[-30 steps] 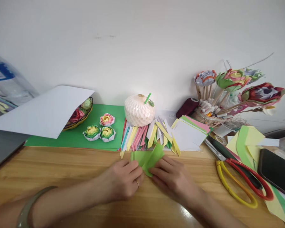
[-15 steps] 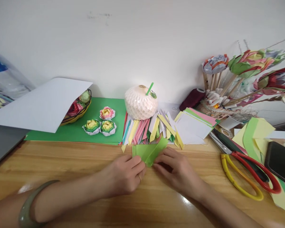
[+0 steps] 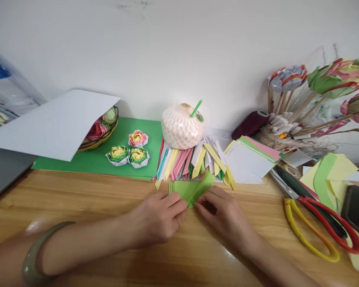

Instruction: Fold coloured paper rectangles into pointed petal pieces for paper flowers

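On the wooden table a green paper strip (image 3: 204,187) lies slantwise over several flat green paper pieces (image 3: 184,189). My left hand (image 3: 164,215) presses on the near edge of the paper, its fingers curled together and a ring showing. My right hand (image 3: 219,207) pinches the strip's right side between thumb and fingers. Both fingertips partly hide the paper's lower corners. Just beyond it lies a row of folded paper strips (image 3: 187,161) in yellow, pink, white and blue. Three paper lotus flowers (image 3: 138,156) sit to the left on green card (image 3: 77,168).
Behind the strips stands a net-wrapped round object (image 3: 182,126) with a green straw. Scissors (image 3: 311,219) with red and yellow handles and a phone (image 3: 357,211) lie right. A white sheet (image 3: 56,123) covers part of a basket (image 3: 100,139). Paper flowers on sticks (image 3: 288,77) stand at right.
The view has shifted slightly, so objects on the right sit farther right. Both hands remain at the green paper, with hardly any movement.
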`<state>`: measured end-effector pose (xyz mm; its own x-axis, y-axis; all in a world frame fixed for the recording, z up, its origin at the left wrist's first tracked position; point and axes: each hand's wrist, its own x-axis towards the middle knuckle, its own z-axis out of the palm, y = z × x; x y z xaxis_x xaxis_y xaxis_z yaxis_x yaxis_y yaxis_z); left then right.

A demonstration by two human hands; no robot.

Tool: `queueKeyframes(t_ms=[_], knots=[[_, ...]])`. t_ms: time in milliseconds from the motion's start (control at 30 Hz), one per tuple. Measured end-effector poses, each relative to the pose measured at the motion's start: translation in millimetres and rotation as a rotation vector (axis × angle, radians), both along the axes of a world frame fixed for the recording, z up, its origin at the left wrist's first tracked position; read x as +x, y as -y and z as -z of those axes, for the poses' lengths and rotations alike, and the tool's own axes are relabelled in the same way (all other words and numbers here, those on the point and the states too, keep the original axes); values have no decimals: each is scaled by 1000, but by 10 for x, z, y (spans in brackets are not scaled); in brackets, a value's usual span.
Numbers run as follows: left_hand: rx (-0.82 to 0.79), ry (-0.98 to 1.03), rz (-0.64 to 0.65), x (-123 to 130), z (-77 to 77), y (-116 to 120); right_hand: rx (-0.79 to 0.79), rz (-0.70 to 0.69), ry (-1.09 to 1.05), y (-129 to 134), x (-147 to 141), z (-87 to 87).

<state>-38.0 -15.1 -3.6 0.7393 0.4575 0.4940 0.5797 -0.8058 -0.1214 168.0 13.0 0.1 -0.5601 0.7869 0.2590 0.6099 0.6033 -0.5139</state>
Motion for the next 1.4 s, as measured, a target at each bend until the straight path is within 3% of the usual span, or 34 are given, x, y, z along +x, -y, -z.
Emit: queueKeyframes(t_ms=[367,900,1400], knots=[[-28,25,31,-8,-108,-14,-38,-8,63,-33,10,9],[-11,-114,-40,4,-20,42,-55,55,180,-56,-26,-55],[-29,-80,-69,31,-11,22,-102,114,232,-47,-56,-87]])
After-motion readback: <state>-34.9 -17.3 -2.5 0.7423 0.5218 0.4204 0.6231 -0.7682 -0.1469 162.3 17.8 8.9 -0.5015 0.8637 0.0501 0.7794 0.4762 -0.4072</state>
